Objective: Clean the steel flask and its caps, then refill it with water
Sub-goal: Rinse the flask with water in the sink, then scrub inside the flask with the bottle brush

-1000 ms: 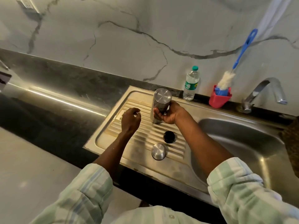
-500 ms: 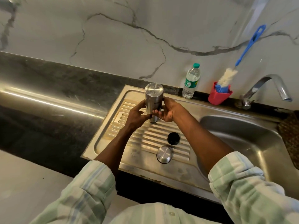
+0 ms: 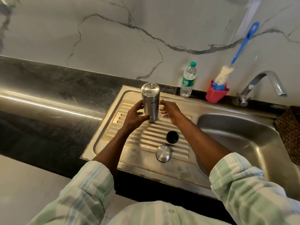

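Flask (image 3: 150, 103) is stood upside down on the ridged drain board (image 3: 176, 127) of the sink, with its flat bottom up and its mouth down on the ridges. It is held low on its side by the left hand (image 3: 134, 116), whose fingers are curled round it. The right hand (image 3: 170, 111) is just beside the flask with loose fingers; whether it touches cannot be told. The black cap (image 3: 172, 137) and the steel cap (image 3: 163, 153) are lying on the board nearer the person, apart from the flask.

The step seems to be draining. Next, the flask should be turned mouth up, held firmly because it may be wet, and filled from the tap (image 3: 266, 83) or the bottle (image 3: 188, 80).
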Tool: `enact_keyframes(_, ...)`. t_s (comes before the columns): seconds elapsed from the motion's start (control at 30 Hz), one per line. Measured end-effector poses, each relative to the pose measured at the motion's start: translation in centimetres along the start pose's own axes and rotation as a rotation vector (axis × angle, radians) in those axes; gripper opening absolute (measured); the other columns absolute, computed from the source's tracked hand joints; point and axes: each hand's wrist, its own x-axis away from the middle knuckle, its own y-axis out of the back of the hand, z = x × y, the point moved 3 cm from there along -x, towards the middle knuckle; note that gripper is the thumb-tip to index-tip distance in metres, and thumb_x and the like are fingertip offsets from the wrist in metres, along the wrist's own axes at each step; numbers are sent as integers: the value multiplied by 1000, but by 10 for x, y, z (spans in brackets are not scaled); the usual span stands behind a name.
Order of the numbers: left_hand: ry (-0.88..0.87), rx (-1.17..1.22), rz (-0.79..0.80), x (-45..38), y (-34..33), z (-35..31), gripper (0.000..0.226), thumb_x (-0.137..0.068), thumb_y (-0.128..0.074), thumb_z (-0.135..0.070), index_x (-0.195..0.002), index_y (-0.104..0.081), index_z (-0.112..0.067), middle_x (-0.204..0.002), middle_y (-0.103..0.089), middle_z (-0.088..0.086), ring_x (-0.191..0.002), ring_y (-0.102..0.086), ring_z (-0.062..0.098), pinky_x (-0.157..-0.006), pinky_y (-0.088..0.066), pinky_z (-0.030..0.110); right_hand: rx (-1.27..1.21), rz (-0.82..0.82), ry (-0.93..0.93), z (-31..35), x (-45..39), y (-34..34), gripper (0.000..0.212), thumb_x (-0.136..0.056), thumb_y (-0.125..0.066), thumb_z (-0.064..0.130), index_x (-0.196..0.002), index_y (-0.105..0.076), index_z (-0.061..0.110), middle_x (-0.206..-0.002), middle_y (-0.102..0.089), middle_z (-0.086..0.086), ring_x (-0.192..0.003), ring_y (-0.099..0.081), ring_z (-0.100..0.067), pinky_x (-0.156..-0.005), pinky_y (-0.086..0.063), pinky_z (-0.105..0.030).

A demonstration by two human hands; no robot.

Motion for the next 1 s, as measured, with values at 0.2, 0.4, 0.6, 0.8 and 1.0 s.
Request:
enact_keyframes(0.2, 21, -13, -50, 9, -5, -9, 85, -77, -83, -20, -148, -36, -19, -142, -51, 4, -126, -49, 15, -98, -48, 30, -14, -58, 77, -9, 2, 3, 26, -96, -57, 33, -106, -64, 10, -85, -59, -5, -73, -53, -16, -60, -42, -27)
enact_keyframes(0.4, 40, -133, -459, 35, -5, -17, 37, -77, -70, -5, -110, -54, -11, -100, -59, 4, -85, -56, 16, -75, -55, 45, 103, -204, 213, -14, 7, 16, 21, -87, -55, 16, -87, -66, -3, -77, -61, -8, -74, -55, -21, -66, -42, -30)
enact_keyframes(0.6, -116, -213, -489, 47, -42, -49, 8, -80, -63, -16, -82, -61, -9, -72, -64, 4, -61, -60, 19, -59, -55, 41, 348, -304, 476, -15, 32, 50, 19, -93, -53, 8, -96, -72, 6, -98, -70, -6, -91, -62, -20, -75, -43, -23)
enact_keyframes(0.8, -185, -171, -422, 32, -123, -111, 5, -79, -63, -13, -83, -62, -9, -71, -64, 6, -63, -60, 22, -60, -52, 37, 530, -343, 585, -35, 55, 124, 22, -91, -53, 5, -101, -72, 7, -102, -69, -10, -93, -63, -24, -79, -48, -30)
enact_keyframes(1.0, -87, -181, -317, 10, -203, -147, 16, -83, -66, -11, -100, -64, -13, -83, -64, -2, -74, -59, 17, -72, -50, 35, 641, -484, 612, -41, 65, 232, 16, -91, -53, 7, -91, -69, 7, -93, -65, -10, -84, -60, -25, -67, -40, -27)
